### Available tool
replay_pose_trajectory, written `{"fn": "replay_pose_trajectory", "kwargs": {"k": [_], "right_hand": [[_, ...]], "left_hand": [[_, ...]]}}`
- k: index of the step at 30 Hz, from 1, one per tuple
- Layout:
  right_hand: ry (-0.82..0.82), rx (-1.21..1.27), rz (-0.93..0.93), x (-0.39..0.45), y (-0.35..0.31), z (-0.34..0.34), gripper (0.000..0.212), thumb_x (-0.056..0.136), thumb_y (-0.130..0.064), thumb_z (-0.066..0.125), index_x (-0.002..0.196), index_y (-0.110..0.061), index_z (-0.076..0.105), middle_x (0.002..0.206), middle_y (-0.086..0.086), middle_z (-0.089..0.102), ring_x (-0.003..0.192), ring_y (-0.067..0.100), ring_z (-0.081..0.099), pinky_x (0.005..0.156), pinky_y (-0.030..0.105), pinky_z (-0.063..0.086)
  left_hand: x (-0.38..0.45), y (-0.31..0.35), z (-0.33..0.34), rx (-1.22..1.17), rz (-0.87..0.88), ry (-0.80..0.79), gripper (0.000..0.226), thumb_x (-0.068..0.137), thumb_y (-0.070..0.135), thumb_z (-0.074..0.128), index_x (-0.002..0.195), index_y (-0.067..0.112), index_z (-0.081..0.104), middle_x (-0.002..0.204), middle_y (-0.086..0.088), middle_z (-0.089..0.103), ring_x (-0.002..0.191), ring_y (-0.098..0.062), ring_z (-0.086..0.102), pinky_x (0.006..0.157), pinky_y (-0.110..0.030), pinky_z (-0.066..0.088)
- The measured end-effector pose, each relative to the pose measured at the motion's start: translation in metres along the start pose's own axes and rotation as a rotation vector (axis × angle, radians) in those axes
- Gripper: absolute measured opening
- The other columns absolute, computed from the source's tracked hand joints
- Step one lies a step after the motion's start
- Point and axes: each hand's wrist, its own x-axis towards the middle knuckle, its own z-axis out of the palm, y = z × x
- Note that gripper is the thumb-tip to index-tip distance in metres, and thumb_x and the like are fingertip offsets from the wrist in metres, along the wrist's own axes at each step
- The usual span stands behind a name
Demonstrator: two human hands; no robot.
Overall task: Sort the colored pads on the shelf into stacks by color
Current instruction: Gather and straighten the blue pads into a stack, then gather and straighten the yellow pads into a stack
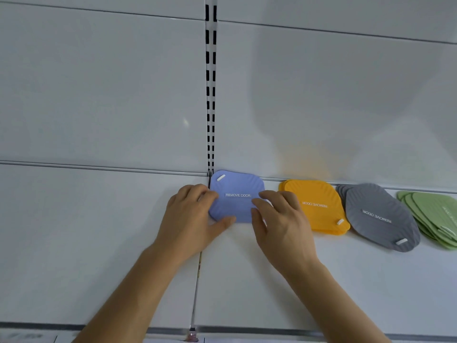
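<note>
Blue pads [237,196], far shelf [99,243], left of orange [319,206], gray [378,216], green stacks [432,214]. Your left hand [190,216] and right hand [279,219] pinch their edges. Step: squaring; next, release gently.

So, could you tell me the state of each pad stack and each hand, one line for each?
blue pad stack: flat on the shelf, held at both sides, label reads upright.
orange pad stack: neat, untouched, label upside down.
grey pad stack: slightly fanned, untouched.
green pad stack: fanned out, partly out of view.
left hand: grips the blue stack's left edge.
right hand: fingers curled on the blue stack's right edge.
</note>
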Motion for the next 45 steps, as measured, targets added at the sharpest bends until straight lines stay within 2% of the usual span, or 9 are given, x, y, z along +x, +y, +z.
{"fn": "replay_pose_trajectory", "kwargs": {"k": [3, 5, 12, 21, 26, 30, 36, 41, 45], "right_hand": [[-0.176, -0.05, 0.016, -0.004, 0.01, -0.005, 0.039, 0.094, -0.048, 0.06, 0.115, -0.018, 0.073, 0.127, 0.01, 0.067, 0.129, 0.04, 0.054, 0.096, 0.049, 0.053], [-0.253, -0.051, 0.049, -0.006, 0.016, -0.003, 0.046, 0.093, -0.057, 0.055, 0.116, -0.021, 0.072, 0.126, 0.009, 0.066, 0.134, 0.04, 0.051, 0.102, 0.05, 0.051], [-0.236, 0.035, 0.055, -0.004, 0.021, 0.004, 0.038, 0.095, -0.049, 0.059, 0.11, -0.017, 0.074, 0.117, 0.007, 0.067, 0.12, 0.034, 0.057, 0.096, 0.045, 0.054], [-0.266, 0.013, 0.054, -0.006, 0.022, 0.005, 0.045, 0.099, -0.054, 0.053, 0.117, -0.018, 0.072, 0.123, 0.008, 0.066, 0.126, 0.037, 0.054, 0.101, 0.048, 0.051], [-0.18, -0.02, 0.102, -0.017, 0.028, -0.011, 0.047, 0.101, -0.049, 0.055, 0.13, -0.016, 0.069, 0.141, 0.015, 0.061, 0.14, 0.042, 0.047, 0.11, 0.051, 0.046], [-0.074, -0.151, 0.197, -0.037, 0.056, -0.035, 0.038, 0.101, -0.036, 0.057, 0.125, -0.01, 0.071, 0.135, 0.019, 0.064, 0.134, 0.047, 0.05, 0.108, 0.057, 0.045], [-0.115, -0.221, 0.268, -0.058, 0.098, -0.062, 0.034, 0.1, -0.031, 0.053, 0.122, -0.01, 0.07, 0.124, 0.015, 0.067, 0.126, 0.045, 0.053, 0.103, 0.056, 0.047], [-0.086, -0.077, 0.141, -0.058, 0.12, -0.071, 0.021, 0.09, -0.015, 0.076, 0.111, -0.011, 0.076, 0.108, 0.009, 0.07, 0.106, 0.038, 0.06, 0.087, 0.05, 0.056], [-0.073, 0.021, 0.031, -0.046, 0.141, -0.072, 0.015, 0.098, -0.02, 0.066, 0.103, -0.015, 0.079, 0.098, 0.004, 0.071, 0.095, 0.033, 0.063, 0.079, 0.049, 0.055]], "left_hand": [[0.002, -0.008, -0.005, -0.025, 0.051, -0.073, 0.069, 0.078, 0.075, 0.057, 0.119, 0.022, 0.069, 0.121, 0.009, 0.064, 0.116, -0.024, 0.059, 0.093, -0.044, 0.052], [0.003, -0.011, -0.006, -0.041, 0.051, -0.091, 0.068, 0.079, 0.074, 0.055, 0.121, 0.022, 0.07, 0.123, 0.01, 0.064, 0.117, -0.023, 0.059, 0.095, -0.044, 0.052], [0.002, -0.016, -0.001, -0.054, 0.048, -0.057, 0.06, 0.084, 0.068, 0.057, 0.115, 0.02, 0.074, 0.12, 0.008, 0.068, 0.114, -0.022, 0.063, 0.094, -0.044, 0.054], [0.003, -0.013, -0.003, -0.046, 0.04, -0.074, 0.055, 0.081, 0.066, 0.056, 0.11, 0.022, 0.073, 0.12, 0.007, 0.065, 0.116, -0.025, 0.061, 0.093, -0.046, 0.054], [0.004, 0.018, -0.008, -0.01, 0.076, 0.037, 0.058, 0.082, 0.063, 0.059, 0.116, 0.017, 0.07, 0.135, -0.005, 0.058, 0.134, -0.033, 0.052, 0.103, -0.047, 0.05], [0.002, 0.066, 0.011, -0.07, 0.236, 0.042, 0.055, 0.093, 0.052, 0.056, 0.124, 0.01, 0.069, 0.138, -0.015, 0.061, 0.138, -0.042, 0.052, 0.111, -0.053, 0.045], [0.0, 0.132, 0.042, -0.066, 0.361, -0.061, 0.055, 0.097, 0.046, 0.049, 0.137, 0.012, 0.064, 0.149, -0.012, 0.057, 0.141, -0.038, 0.05, 0.112, -0.053, 0.047], [-0.001, 0.156, 0.058, -0.019, 0.305, -0.079, 0.052, 0.097, 0.045, 0.047, 0.135, 0.014, 0.065, 0.147, -0.011, 0.058, 0.139, -0.036, 0.052, 0.111, -0.051, 0.049], [-0.001, 0.163, 0.056, -0.125, 0.179, -0.01, 0.044, 0.098, 0.039, 0.05, 0.133, 0.014, 0.063, 0.141, -0.009, 0.058, 0.135, -0.033, 0.053, 0.108, -0.051, 0.049]]}}
